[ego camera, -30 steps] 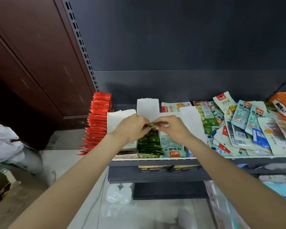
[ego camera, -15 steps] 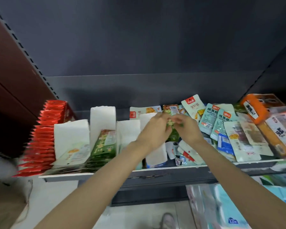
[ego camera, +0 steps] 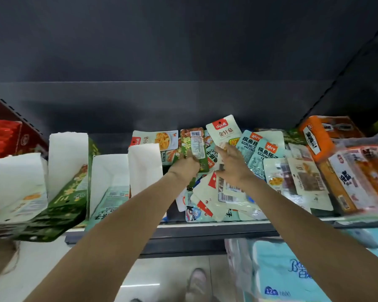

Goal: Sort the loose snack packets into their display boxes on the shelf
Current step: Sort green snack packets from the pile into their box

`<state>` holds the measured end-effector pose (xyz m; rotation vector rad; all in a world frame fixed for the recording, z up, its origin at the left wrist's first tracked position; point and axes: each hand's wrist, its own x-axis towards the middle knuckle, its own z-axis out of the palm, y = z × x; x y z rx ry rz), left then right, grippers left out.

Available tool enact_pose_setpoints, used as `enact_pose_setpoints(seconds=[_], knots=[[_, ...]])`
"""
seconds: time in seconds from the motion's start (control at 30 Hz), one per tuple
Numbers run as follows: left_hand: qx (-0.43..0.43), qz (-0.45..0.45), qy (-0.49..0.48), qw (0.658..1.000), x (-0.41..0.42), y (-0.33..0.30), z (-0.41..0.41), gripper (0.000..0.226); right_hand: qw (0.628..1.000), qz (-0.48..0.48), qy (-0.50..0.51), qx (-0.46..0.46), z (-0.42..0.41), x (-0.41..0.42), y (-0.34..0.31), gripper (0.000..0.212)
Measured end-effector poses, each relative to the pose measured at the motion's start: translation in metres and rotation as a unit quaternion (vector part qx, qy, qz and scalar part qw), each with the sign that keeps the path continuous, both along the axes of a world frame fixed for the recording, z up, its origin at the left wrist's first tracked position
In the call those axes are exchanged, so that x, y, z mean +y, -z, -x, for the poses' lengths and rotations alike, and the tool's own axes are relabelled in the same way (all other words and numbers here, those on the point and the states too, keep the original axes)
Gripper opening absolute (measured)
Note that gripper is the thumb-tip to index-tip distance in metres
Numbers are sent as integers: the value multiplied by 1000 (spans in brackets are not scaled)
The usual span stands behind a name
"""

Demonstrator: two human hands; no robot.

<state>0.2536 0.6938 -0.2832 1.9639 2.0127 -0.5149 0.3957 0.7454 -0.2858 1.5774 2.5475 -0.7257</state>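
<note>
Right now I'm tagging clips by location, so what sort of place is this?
Most likely a small shop aisle. A metal shelf holds open display boxes and a heap of barcoded snack packets, with packs of tissue stocked below.

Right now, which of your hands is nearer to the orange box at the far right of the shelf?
Right. The right hand is over the loose packet pile, with packets between it and the orange box. The left hand, holding a green packet, is farther left.

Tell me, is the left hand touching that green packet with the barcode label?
Touching. The head view shows the left hand gripping the lower end of the green packet, fingers curled round it.
</note>
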Motion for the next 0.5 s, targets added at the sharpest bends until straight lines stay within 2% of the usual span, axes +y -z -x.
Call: enact_pose_setpoints(seconds=[0.1, 0.17, 0.37, 0.43, 0.5], knots=[[30, -18, 68, 997, -3, -17, -5, 38, 1000, 4, -4, 22, -2, 0, 2, 79], [37, -54, 78, 995, -6, -27, -5, 31, 999, 11, 1, 42, -3, 0, 0, 79], [6, -195, 15, 981, -21, -60, 0, 40, 984, 19, -10, 177, 9, -7, -23, 77], [-17, -240, 4, 971, -31, -75, 5, 41, 974, 3, -5, 225, 17, -12, -33, 65], [-49, -289, -10, 956, -44, -88, 13, 34, 963, -27, 5, 267, 22, -18, -46, 38]])
